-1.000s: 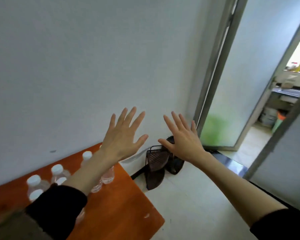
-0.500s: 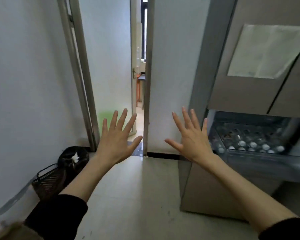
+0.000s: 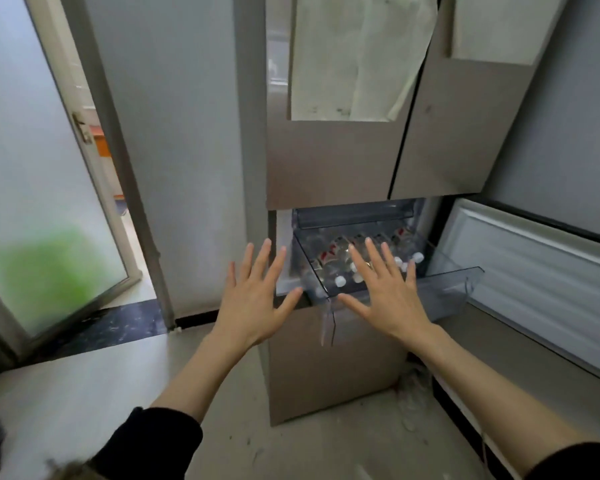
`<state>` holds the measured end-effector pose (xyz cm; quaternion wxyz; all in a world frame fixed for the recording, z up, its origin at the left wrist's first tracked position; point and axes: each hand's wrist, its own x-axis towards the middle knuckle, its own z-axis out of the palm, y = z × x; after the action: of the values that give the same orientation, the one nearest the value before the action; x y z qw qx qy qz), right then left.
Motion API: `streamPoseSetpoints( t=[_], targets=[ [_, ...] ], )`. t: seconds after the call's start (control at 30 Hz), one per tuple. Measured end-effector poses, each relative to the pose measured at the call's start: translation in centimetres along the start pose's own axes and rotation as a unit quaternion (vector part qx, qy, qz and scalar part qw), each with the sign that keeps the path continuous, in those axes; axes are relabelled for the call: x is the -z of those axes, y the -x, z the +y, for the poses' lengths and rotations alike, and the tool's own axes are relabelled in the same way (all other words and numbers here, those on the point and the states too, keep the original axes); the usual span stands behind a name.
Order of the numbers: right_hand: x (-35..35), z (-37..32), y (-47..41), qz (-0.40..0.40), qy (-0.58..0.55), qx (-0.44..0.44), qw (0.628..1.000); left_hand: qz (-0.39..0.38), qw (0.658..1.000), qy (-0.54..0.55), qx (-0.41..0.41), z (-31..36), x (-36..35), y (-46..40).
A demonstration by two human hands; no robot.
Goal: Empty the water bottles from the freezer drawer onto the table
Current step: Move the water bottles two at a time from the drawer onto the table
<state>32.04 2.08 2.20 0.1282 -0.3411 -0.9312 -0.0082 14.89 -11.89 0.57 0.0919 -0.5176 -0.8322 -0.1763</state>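
Note:
A clear plastic freezer drawer point(image 3: 444, 289) is pulled out of the fridge point(image 3: 329, 168) at mid height. Several water bottles point(image 3: 333, 268) with white caps and red labels lie inside it. My left hand point(image 3: 253, 296) is raised with fingers spread, just left of the drawer's front corner, holding nothing. My right hand point(image 3: 385, 289) is spread the same way in front of the drawer and hides part of the bottles. Neither hand touches the drawer. The table is out of view.
The freezer door point(image 3: 534, 278) stands swung open to the right, its white inner liner facing me. A frosted glass door point(image 3: 39, 220) and an open doorway are on the left. The floor in front of the fridge shows scattered debris point(image 3: 409, 403).
My view has swung right, from the orange table with bottles, past the doorway, to the fridge. Both hands stay raised, spread and empty, now close in front of the open drawer.

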Motion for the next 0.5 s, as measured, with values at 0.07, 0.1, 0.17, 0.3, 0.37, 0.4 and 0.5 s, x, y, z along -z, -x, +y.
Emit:
streamPoseSetpoints(
  t=[0.07, 0.1, 0.17, 0.3, 0.37, 0.4, 0.5],
  targets=[
    [-1.1, 2.1, -2.0, -0.014, 0.01, -0.021, 1.0, -0.016, 0.999, 0.024, -0.019, 0.7, -2.1, -3.2],
    [-1.9, 3.1, -2.9, -0.02, 0.015, -0.032, 0.999, -0.024, 0.999, 0.032, -0.026, 1.1, -3.2, -4.6],
    [-3.3, 5.2, -4.6, -0.036, 0.022, -0.053, 0.998, -0.04, 0.998, 0.047, -0.034, 1.6, -5.7, -7.2],
    [-5.2, 9.0, -7.1, -0.073, 0.022, -0.089, 0.993, -0.093, 0.991, 0.085, -0.045, 3.5, -9.8, -10.8],
    [-6.0, 10.6, -8.4, -0.084, 0.007, -0.098, 0.992, -0.108, 0.988, 0.102, -0.05, 4.5, -11.4, -12.6],
    [-6.4, 11.4, -9.1, -0.091, 0.001, -0.098, 0.991, -0.11, 0.987, 0.108, -0.051, 5.0, -12.2, -13.6],
    [-7.8, 13.7, -11.6, -0.113, -0.015, -0.096, 0.989, -0.115, 0.983, 0.137, -0.042, 6.7, -14.4, -16.1]
  ],
)
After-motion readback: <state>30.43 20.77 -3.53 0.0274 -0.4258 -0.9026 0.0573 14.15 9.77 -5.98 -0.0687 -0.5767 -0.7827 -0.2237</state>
